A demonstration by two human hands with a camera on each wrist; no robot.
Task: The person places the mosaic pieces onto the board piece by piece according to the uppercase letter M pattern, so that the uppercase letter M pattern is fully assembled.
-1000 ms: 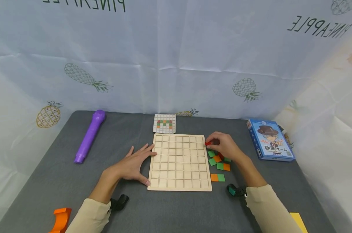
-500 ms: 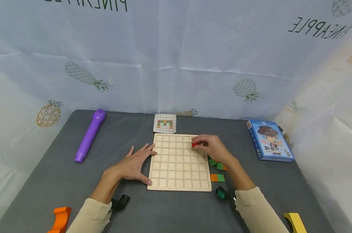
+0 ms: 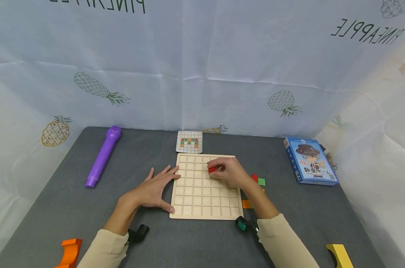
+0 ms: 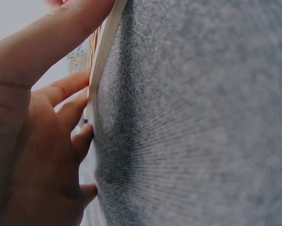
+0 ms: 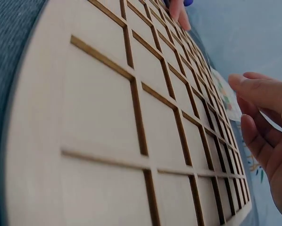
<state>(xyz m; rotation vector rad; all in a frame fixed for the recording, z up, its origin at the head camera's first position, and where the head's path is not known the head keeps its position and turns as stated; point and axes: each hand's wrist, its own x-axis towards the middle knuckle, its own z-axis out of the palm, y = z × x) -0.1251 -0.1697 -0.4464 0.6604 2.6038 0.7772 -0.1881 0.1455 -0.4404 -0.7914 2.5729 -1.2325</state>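
A light wooden grid board [image 3: 202,203] lies in the middle of the dark table, its square cells bare where they show. My left hand [image 3: 152,190] spreads its straight fingers along the board's left edge, fingertips and thumb touching the rim; the left wrist view has the thumb [image 4: 61,40] on that edge too. Over the upper part of the board, my right hand [image 3: 228,172] pinches a small red tile [image 3: 211,169] between thumb and fingers. In the right wrist view the fingers hide that tile. Behind the board lies a pattern card [image 3: 189,147] printed with coloured squares.
Right of the board are loose tiles, partly hidden by my forearm: a green tile [image 3: 261,181], a red tile [image 3: 254,177] and an orange tile [image 3: 246,204]. A purple microphone-shaped tube [image 3: 103,158], a blue box [image 3: 311,162], an orange block [image 3: 70,253] and a yellow arched block [image 3: 341,256] stand farther out.
My right hand has carried the red tile leftward from the board's right edge to over its upper middle. The left hand stays at the left edge.
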